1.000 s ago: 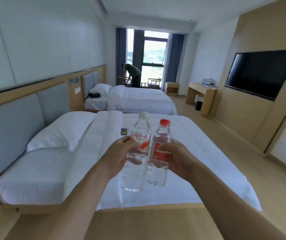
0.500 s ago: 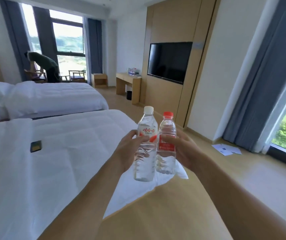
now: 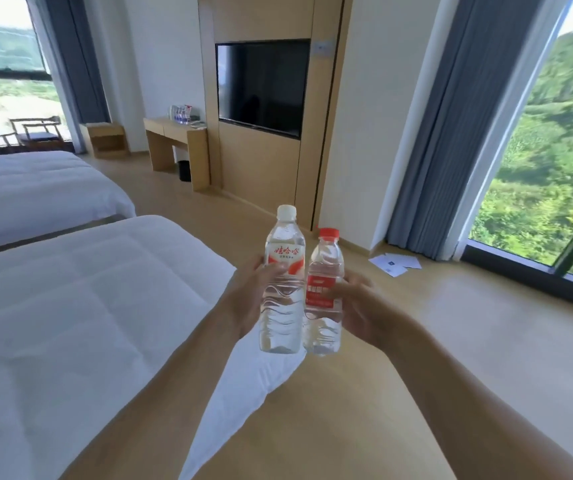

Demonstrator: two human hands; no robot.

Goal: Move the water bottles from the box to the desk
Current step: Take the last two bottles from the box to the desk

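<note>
Above the bed corner, two upright water-filled bottles touch: left grip curls round the white-capped bottle, right grip round the red-capped bottle.

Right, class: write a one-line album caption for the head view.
Left hand holds a white-capped bottle, right hand a red-capped bottle, desk far ahead.

View now rightward, toward desk.
</note>
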